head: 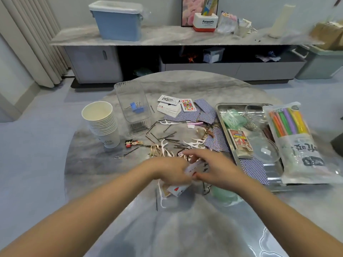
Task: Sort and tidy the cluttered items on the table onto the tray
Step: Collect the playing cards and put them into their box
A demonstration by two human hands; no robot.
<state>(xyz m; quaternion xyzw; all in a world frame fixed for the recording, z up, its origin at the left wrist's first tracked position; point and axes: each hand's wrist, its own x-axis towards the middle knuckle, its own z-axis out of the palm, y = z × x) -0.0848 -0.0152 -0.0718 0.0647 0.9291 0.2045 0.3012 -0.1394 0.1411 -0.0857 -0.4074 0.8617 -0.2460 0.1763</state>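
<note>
My left hand (169, 170) and my right hand (213, 168) meet over the middle of the grey table, both holding a few playing cards (196, 166) between them. Another card with red hearts (177, 190) lies just under my left hand. More playing cards (173, 107) sit further back, some face up, some blue-backed. Bobby pins (165, 137) and white floss picks (194, 142) are scattered between. The metal tray (225, 115) stands on the right, holding a card box (240, 141), green floss picks (233, 118) and a clear lid (264, 148).
A stack of paper cups (101, 121) and a clear plastic box (132, 106) with a blue binder clip stand at the left. A bag of coloured straws (295, 141) lies across the tray's right side. A small doll figure (132, 142) lies near the cups. A low cabinet runs behind.
</note>
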